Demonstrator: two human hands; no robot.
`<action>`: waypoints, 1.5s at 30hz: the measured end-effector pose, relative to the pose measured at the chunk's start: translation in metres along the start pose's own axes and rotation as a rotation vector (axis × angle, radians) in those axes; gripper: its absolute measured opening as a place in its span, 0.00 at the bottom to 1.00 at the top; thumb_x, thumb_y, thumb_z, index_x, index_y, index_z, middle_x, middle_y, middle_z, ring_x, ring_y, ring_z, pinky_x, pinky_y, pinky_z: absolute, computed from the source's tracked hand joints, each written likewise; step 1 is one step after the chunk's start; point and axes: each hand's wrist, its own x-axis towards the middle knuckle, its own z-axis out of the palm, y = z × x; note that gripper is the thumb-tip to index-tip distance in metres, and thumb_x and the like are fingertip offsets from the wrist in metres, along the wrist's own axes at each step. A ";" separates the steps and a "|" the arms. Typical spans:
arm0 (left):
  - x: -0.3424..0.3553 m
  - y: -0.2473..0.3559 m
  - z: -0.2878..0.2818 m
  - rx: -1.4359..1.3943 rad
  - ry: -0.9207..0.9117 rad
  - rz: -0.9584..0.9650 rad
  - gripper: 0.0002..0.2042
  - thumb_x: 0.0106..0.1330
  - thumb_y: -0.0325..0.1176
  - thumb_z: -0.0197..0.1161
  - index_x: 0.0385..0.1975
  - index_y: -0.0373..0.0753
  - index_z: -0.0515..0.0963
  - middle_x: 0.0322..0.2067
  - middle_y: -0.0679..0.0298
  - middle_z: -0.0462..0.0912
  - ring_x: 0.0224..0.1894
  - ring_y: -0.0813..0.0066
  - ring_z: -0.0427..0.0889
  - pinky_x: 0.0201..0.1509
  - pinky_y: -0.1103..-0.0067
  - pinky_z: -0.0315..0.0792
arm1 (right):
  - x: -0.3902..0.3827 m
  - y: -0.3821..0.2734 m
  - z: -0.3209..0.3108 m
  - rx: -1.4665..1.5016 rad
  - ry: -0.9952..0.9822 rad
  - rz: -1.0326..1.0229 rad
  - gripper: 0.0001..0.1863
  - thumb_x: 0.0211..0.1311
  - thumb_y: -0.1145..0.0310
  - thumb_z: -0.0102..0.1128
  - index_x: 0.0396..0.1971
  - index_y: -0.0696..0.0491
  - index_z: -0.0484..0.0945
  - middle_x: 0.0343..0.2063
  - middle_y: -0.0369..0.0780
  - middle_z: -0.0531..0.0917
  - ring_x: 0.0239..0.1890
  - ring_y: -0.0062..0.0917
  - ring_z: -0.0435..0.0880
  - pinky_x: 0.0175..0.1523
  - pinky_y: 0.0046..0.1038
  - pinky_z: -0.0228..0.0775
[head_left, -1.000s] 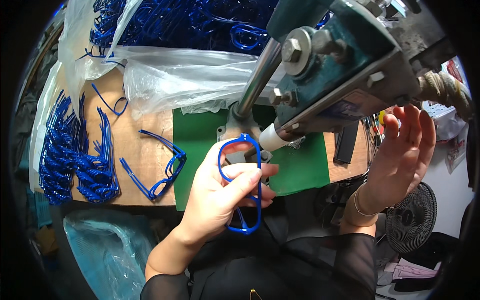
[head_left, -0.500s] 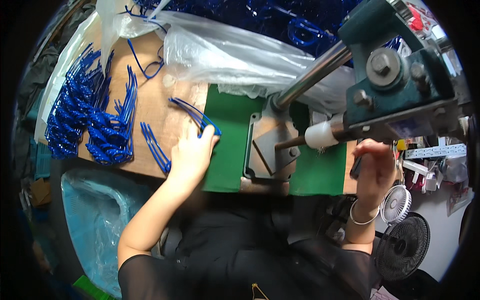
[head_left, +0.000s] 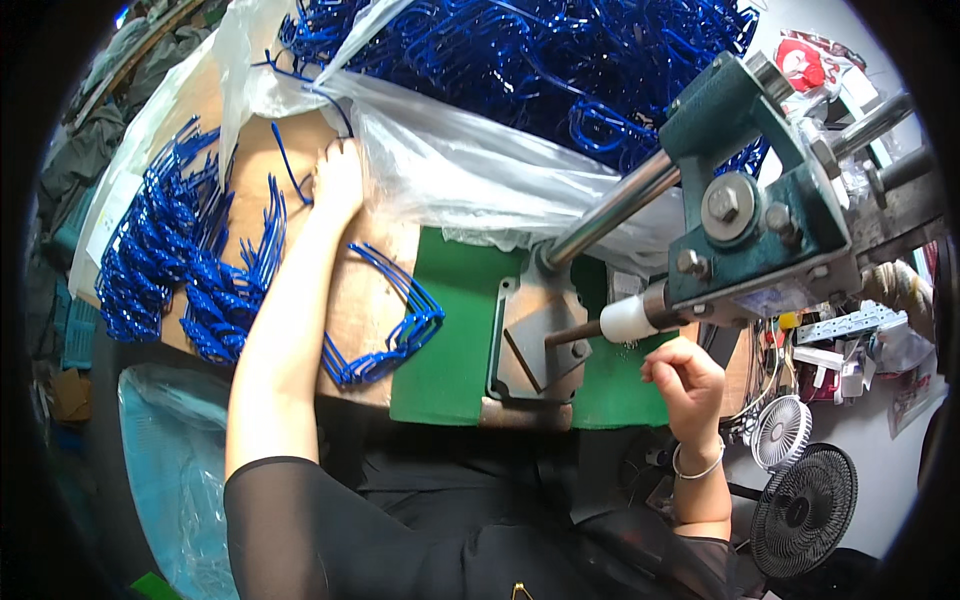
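Observation:
My left hand [head_left: 340, 182] reaches to the back left of the wooden tabletop. Its fingers are curled over a loose blue eyeglass frame [head_left: 288, 160], and the hand covers part of it. A small stack of blue eyeglass frames [head_left: 405, 325] lies nearer me, where the wood meets the green mat. My right hand [head_left: 690, 385] hovers at the right of the mat, fingers curled together, with nothing visible in it. Just left of it is the white collar [head_left: 628, 320] of a dark green bench press [head_left: 735, 215]. The press's rod ends over a metal plate [head_left: 550, 345].
Rows of stacked blue frames [head_left: 165, 240] stand at the left. Behind, a clear plastic bag [head_left: 450, 140] holds a heap of blue frames [head_left: 500, 60]. A plastic-lined blue basket [head_left: 170, 470] sits below left. A white fan [head_left: 783, 433] and a black fan [head_left: 803, 510] are at right.
My left hand has left the frames by the green mat and moved back to the loose frame. The nearer frames now lie together in one stack. My right hand has shifted slightly left.

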 end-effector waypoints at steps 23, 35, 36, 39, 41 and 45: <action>-0.062 0.099 -0.259 -0.548 0.160 0.157 0.16 0.54 0.17 0.47 0.43 0.36 0.73 0.35 0.58 0.74 0.37 0.71 0.74 0.40 0.82 0.67 | -0.039 0.106 0.004 -0.979 0.094 -0.079 0.17 0.51 0.71 0.56 0.43 0.58 0.71 0.41 0.44 0.73 0.39 0.36 0.74 0.43 0.28 0.69; -0.107 0.107 -0.275 -1.650 -0.643 -0.536 0.10 0.61 0.30 0.51 0.38 0.32 0.63 0.29 0.47 0.78 0.21 0.73 0.78 0.21 0.84 0.72 | -0.042 0.130 -0.005 -0.436 0.289 0.198 0.05 0.50 0.74 0.58 0.28 0.57 0.75 0.25 0.39 0.75 0.26 0.25 0.74 0.34 0.24 0.68; -0.111 0.118 -0.264 -1.780 -0.665 -0.535 0.13 0.60 0.30 0.52 0.41 0.32 0.61 0.31 0.46 0.78 0.21 0.72 0.78 0.19 0.85 0.72 | -0.045 0.136 -0.006 -0.381 0.314 0.274 0.04 0.50 0.74 0.58 0.26 0.57 0.75 0.25 0.39 0.75 0.26 0.24 0.74 0.33 0.24 0.68; -0.128 0.136 -0.256 -1.915 -0.512 -0.524 0.17 0.56 0.26 0.56 0.43 0.30 0.59 0.35 0.46 0.78 0.21 0.73 0.77 0.23 0.84 0.72 | -0.046 0.129 -0.001 -0.419 0.339 0.239 0.03 0.49 0.74 0.59 0.24 0.56 0.75 0.23 0.38 0.74 0.25 0.23 0.74 0.32 0.23 0.67; -0.133 0.157 -0.257 -1.777 -0.517 -0.570 0.21 0.52 0.22 0.56 0.46 0.28 0.58 0.36 0.50 0.78 0.21 0.77 0.75 0.27 0.85 0.72 | -0.050 0.131 -0.009 -0.503 0.263 0.170 0.03 0.48 0.74 0.60 0.24 0.56 0.75 0.23 0.38 0.74 0.27 0.26 0.73 0.33 0.24 0.66; -0.133 0.185 -0.256 -1.822 -0.504 -0.600 0.36 0.54 0.18 0.54 0.61 0.36 0.41 0.40 0.48 0.75 0.19 0.85 0.71 0.23 0.89 0.68 | -0.047 0.133 -0.014 -0.577 0.171 0.100 0.05 0.48 0.72 0.61 0.24 0.54 0.74 0.22 0.38 0.73 0.28 0.28 0.72 0.33 0.26 0.65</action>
